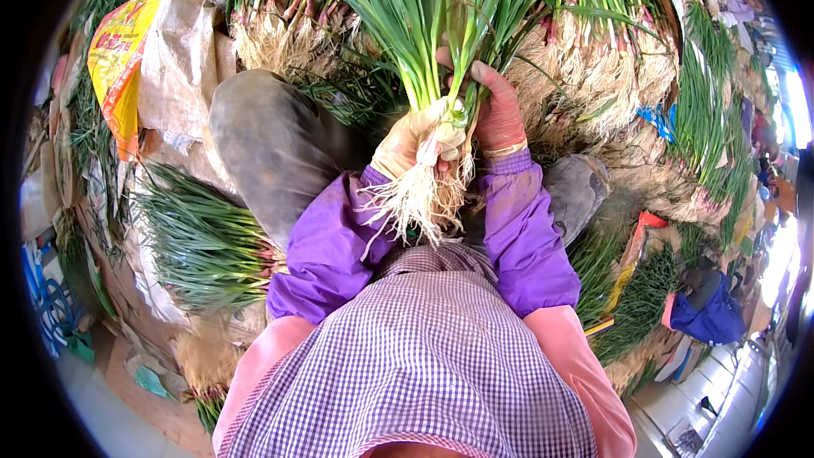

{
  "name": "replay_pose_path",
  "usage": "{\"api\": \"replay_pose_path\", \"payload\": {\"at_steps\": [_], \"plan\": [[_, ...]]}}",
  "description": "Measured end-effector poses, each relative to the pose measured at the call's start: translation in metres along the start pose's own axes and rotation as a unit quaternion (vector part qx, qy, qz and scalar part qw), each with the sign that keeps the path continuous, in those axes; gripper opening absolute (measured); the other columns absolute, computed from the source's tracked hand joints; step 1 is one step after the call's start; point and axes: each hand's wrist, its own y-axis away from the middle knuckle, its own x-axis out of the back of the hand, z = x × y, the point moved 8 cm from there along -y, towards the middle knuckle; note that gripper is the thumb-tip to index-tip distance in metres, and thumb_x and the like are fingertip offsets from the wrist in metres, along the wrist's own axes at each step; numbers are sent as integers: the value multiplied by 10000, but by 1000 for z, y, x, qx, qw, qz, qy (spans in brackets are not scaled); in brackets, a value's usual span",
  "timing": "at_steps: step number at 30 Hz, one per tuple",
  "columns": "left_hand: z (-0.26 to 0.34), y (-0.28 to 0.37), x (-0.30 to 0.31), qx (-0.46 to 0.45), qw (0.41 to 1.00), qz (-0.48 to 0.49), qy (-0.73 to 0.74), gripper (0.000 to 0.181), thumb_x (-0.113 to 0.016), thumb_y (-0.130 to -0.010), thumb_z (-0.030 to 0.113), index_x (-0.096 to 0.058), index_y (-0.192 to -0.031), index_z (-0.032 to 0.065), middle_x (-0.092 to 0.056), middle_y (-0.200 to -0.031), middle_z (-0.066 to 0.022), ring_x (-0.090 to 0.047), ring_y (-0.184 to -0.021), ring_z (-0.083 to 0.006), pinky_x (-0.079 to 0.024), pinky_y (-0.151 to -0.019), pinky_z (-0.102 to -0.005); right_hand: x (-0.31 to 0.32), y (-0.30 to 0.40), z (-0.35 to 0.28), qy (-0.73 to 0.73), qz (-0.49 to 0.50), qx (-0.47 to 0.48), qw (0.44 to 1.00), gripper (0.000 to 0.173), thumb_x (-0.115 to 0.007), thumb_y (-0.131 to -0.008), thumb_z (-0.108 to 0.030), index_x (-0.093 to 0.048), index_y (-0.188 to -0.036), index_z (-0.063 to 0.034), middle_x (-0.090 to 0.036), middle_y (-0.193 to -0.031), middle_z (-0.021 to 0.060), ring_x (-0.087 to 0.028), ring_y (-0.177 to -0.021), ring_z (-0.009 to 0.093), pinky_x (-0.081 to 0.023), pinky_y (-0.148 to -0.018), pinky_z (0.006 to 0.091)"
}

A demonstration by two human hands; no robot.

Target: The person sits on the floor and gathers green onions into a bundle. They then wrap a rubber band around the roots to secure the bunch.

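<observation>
A bunch of green garlic plants point(439, 95) is held upright before me, leaves pointing away and pale stringy roots point(420, 197) hanging toward my apron. My left hand point(407, 140), in a pale glove, is closed around the lower stems just above the roots. On the other side, my right hand point(499, 105), in a reddish glove, curls its thumb and fingers around the stems a little higher up. Some of its fingers are hidden behind the plants. Both forearms wear purple sleeves.
Piles of rooted green garlic lie at the far left point(292, 32) and far right point(604, 57). Another bundle point(210, 242) rests beside my left knee. A yellow printed sack point(117, 51) and a whitish woven sack point(181, 51) lie left. Other people are partly visible at right.
</observation>
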Motion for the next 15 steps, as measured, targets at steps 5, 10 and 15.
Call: {"api": "replay_pose_path", "payload": {"at_steps": [5, 10, 15], "plan": [[-11, -19, -1, 61, 959, -173, 214, 369, -664, -877, 288, -534, -1126, 48, -526, -703, 12, -432, -568, -80, -342, -490, -212, 19, -11, 20, -48, 50, -18, 997, 253, -631, -888, -190, -616, -1068, -13, -621, -837, 3, -525, -660, 60, -461, -595, 207], [-5, -40, 32, 6, 983, -28, 181, 281, -642, -903, 244, -570, -1106, 64, -586, -761, -16, -540, -620, -93, -456, -509, -205, 48, 13, -21, 32, 104, 117, 987, 252, -609, -922, -186, -607, -1068, 19, -634, -850, 41, -549, -657, 82, -487, -577, 244], [5, -36, 18, -25, 990, 5, -136, 303, -647, -894, 193, -622, -1107, -20, -658, -770, -87, -555, -458, -131, -426, -410, -219, 40, 39, -66, 171, 130, 183, 960, 280, -605, -928, -202, -607, -1085, 29, -638, -810, 46, -546, -624, 78, -469, -535, 226]]}}
